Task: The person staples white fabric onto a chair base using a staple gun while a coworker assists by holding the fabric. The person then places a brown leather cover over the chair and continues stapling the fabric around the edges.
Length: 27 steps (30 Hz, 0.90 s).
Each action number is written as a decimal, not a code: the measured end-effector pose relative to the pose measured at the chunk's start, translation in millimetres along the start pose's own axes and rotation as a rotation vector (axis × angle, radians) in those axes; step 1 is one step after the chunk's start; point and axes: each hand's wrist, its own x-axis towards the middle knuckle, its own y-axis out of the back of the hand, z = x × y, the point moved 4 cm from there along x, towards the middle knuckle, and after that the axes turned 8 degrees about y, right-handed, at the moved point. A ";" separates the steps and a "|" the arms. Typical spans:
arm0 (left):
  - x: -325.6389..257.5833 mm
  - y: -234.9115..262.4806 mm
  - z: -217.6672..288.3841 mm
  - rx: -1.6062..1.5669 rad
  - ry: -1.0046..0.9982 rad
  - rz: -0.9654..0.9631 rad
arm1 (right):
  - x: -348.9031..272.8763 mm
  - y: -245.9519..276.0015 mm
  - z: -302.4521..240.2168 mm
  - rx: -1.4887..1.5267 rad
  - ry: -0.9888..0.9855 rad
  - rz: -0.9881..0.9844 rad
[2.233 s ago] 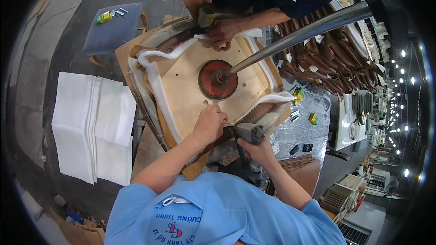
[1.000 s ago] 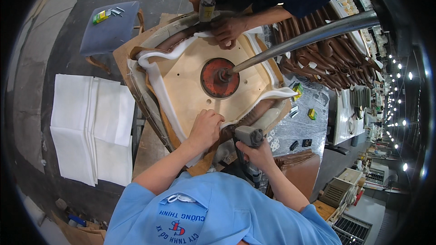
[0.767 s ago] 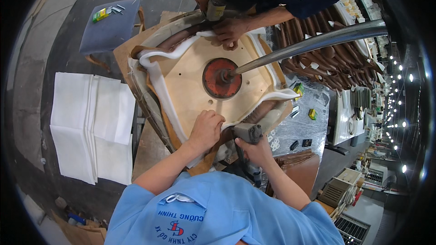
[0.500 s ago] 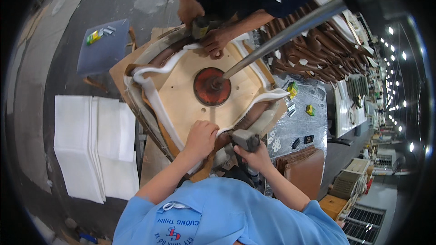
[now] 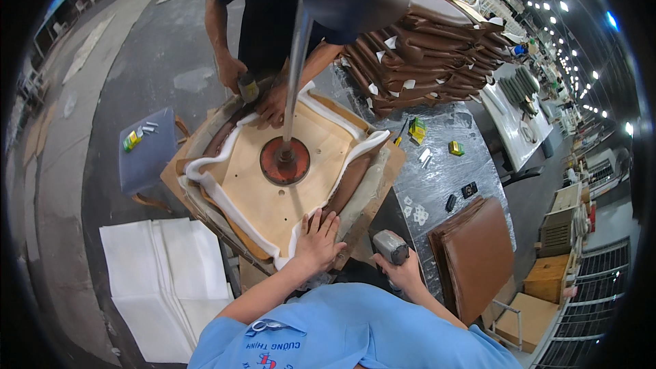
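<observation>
My left hand [image 5: 318, 240] lies with fingers spread on the near edge of a pale wooden seat panel [image 5: 260, 198], over its white foam strip [image 5: 295, 236] and brown cover [image 5: 352, 181]. In my right hand [image 5: 404, 273] is a grey staple gun [image 5: 391, 246], held off to the right, apart from the panel. A metal pole with a red round disc [image 5: 268, 164] presses on the panel's middle. Across from me, a co-worker's hand [image 5: 231, 72] grips another staple gun [image 5: 248, 87]; their other hand [image 5: 273, 106] touches the panel's far edge.
White sheets [image 5: 164, 280] lie at the left, below a grey-blue seat [image 5: 147, 154] carrying staples. At the right, a plastic-covered table [image 5: 437, 171] bears small yellow-green boxes [image 5: 417, 130], brown sheets [image 5: 475, 253] and a tall pile of brown covers [image 5: 424, 48].
My left hand has opened from a pinch on the edge and now lies flat, farther right along it. My right hand has drawn the staple gun away from the edge. The view has turned.
</observation>
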 end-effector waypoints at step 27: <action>-69.0 44.6 45.3 -0.329 0.388 0.797 | 89.5 39.5 35.5 0.154 0.351 -0.331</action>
